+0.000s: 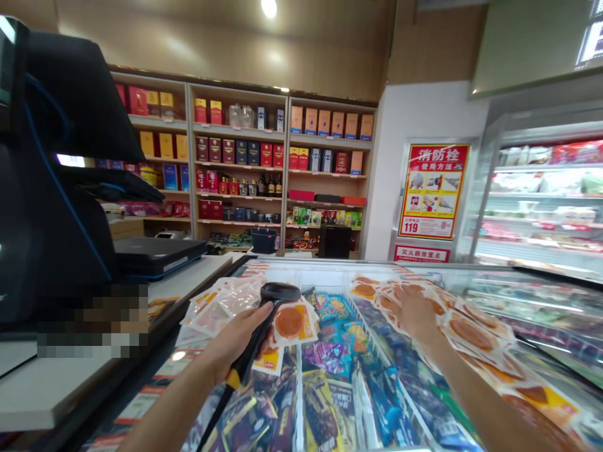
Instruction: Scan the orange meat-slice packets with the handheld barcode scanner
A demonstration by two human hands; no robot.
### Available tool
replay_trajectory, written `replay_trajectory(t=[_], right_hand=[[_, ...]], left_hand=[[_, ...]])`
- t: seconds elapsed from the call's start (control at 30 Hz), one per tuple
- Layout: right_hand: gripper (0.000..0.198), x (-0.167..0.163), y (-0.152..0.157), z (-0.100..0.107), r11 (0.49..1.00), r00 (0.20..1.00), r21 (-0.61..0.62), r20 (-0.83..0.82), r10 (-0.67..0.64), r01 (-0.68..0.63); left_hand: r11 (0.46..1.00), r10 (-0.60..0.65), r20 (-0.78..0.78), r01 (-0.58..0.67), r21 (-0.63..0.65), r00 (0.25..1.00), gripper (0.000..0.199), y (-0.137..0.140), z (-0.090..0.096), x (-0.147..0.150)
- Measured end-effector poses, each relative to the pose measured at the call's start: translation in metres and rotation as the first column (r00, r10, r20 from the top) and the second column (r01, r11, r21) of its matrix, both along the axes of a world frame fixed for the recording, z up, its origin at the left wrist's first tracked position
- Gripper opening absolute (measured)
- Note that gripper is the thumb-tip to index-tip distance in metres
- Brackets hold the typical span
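A black handheld barcode scanner (pixel 257 336) with a yellow band and a trailing cable is gripped in my left hand (pixel 242 342). Just behind the scanner head sits a flat packet (pixel 291 321) showing a round orange-brown patty; I cannot tell if my fingers also touch it. Similar clear and white packets (pixel 226 301) lie in a pile beyond that hand. On the right, my right hand (pixel 417 311) reaches onto a spread of the same patty packets (pixel 475 333). Its fingers extend over them, slightly blurred.
Below both hands is a glass-topped freezer (pixel 325 267) holding bagged frozen goods (pixel 330 358) in wire-divided sections. At left, a black checkout terminal (pixel 70 163) stands on a white counter (pixel 61 389). Shelves of boxes (pixel 235 150) line the back wall; a lit display fridge (pixel 546 194) is at right.
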State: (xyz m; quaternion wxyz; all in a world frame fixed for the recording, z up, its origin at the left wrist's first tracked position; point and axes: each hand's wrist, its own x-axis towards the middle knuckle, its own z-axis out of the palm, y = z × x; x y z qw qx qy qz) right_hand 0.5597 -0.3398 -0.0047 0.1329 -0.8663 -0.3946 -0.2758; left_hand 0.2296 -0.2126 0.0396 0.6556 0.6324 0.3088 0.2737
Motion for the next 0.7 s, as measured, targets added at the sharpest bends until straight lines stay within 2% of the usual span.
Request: replay_trajectory(t=[0.1,0.2,0.27,0.4,0.6,0.7], right_hand=[[0.043,0.025,-0.020,-0.007,0.966,0.966,0.029,-0.030,-0.257,0.258],[0.050,0.039,-0.028,-0.015,0.938,0.925,-0.033,-0.156,-0.346,0.346],[0.051,0.042,-0.030,-0.017,0.945,0.923,-0.058,-0.203,-0.326,0.321],[0.048,0.040,-0.031,-0.013,0.960,0.941,-0.058,-0.187,-0.281,0.275],[0.036,0.031,-0.035,-0.003,0.979,0.955,-0.061,-0.218,-0.201,0.192],[0.036,0.028,-0.036,0.003,0.979,0.960,0.039,-0.203,-0.190,0.202]], left_hand=[[1.000,-0.028,-0.019,0.028,-0.007,0.999,0.039,-0.007,-0.002,0.017],[0.998,-0.062,-0.048,0.063,0.017,0.997,0.040,-0.014,-0.004,0.030],[0.994,-0.098,-0.050,0.099,0.034,0.994,0.040,-0.018,-0.004,0.035],[0.987,-0.156,-0.041,0.158,0.030,0.987,0.038,-0.020,-0.006,0.040],[0.989,-0.144,-0.013,0.144,0.023,0.989,0.038,-0.025,-0.005,0.039],[0.987,-0.162,-0.005,0.162,0.019,0.987,0.038,-0.028,-0.003,0.037]])
